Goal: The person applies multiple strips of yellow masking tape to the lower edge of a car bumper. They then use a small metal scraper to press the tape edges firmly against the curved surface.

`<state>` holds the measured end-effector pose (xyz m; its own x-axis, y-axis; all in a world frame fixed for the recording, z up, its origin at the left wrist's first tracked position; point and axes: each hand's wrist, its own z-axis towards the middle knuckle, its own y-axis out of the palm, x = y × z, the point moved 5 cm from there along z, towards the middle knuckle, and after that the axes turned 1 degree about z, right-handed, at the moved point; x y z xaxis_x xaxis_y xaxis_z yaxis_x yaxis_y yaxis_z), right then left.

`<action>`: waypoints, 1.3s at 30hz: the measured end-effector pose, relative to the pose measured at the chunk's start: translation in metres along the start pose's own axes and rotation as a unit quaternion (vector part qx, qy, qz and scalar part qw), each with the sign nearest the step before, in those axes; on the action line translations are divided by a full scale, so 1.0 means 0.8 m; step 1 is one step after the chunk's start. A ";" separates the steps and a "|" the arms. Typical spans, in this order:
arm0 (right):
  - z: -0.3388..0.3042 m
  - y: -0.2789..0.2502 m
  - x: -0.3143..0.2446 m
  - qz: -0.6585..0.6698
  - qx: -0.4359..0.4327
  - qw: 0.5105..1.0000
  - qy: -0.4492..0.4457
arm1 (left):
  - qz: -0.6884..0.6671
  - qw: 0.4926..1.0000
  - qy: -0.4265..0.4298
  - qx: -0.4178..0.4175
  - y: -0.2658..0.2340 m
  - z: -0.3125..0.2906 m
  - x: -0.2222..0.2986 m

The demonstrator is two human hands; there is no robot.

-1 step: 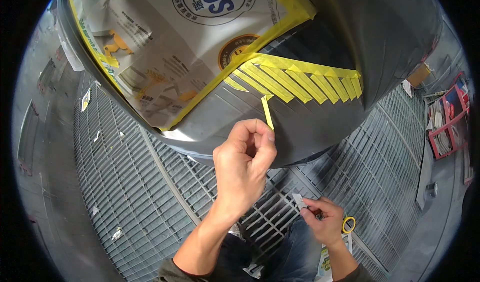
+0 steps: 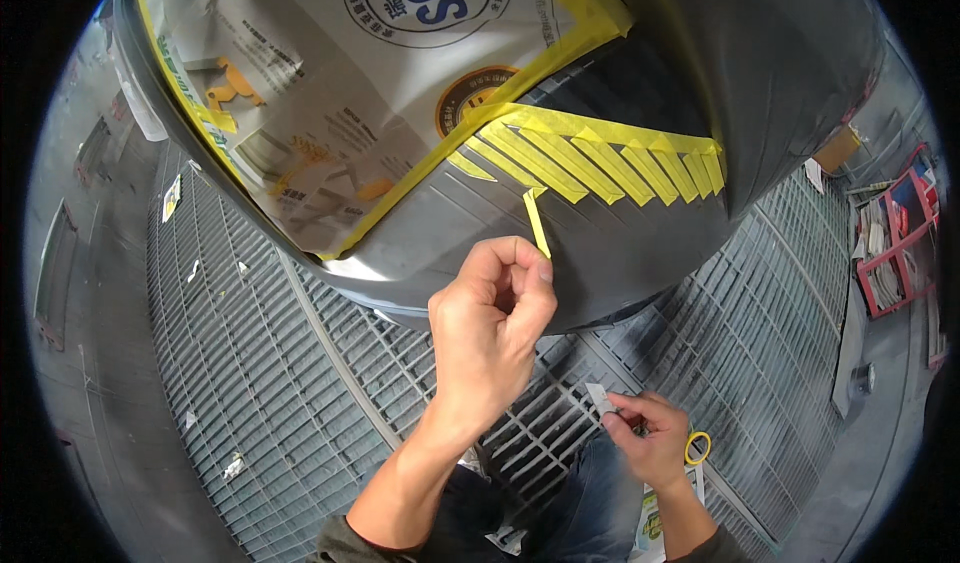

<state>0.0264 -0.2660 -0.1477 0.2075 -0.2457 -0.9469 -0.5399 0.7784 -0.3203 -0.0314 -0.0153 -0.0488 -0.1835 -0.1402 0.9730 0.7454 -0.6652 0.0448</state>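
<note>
While the narrow yellow strip (image 2: pixel 538 225) angles down across the grey panel (image 2: pixel 640 253), its lower end sits pinched in the left hand (image 2: pixel 490 328), and this is delicate stuff! Up top it kinks just below the row of slanted yellow strips (image 2: pixel 556 168); whether that end sticks to the surface or stands off it, I can't tell. What does good work call for here? Probably a light pinch right at the tip, gentle tension and a low, steady angle, so the tape neither stretches nor twists. The fine slanted lines (image 2: pixel 455 203) on the panel look like the sensible guide, and the neighbouring strips are best left unbrushed, since a snag could lift an edge.

Now the pose: the left forearm climbs from the lower edge, the wrist nearly in line with it, thumb and forefinger meeting on the tape, the other fingers curled in behind. Lower and to the right, the right hand (image 2: pixel 655 438) has its own grip closed, thumb against fingers, on a thin pale blade-like piece (image 2: pixel 599 397) pointing up and left, over the floor grating (image 2: pixel 250 363). That piece is well apart from the panel, and keeping it clear seems wise, as a careless touch could scratch. Beside that hand shows a yellow ring (image 2: pixel 698 449); what holds it is unclear.
</note>
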 end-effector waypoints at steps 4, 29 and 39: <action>0.023 -0.015 -0.016 0.019 0.031 0.999 0.004 | -0.022 1.000 -0.016 -0.012 0.004 -0.004 -0.004; 0.163 0.038 -0.197 0.033 0.030 0.971 -0.236 | 0.081 0.995 0.056 -0.014 0.006 -0.006 0.001; 0.162 0.039 -0.201 0.030 0.039 0.976 -0.213 | 0.084 0.995 0.054 -0.020 0.003 -0.005 0.002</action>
<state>0.0817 -0.1276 -0.0019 0.5068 0.0505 -0.8606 -0.5004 0.8301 -0.2460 -0.0325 -0.0198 -0.0480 -0.1285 -0.3284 0.9358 0.7451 -0.6547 -0.1274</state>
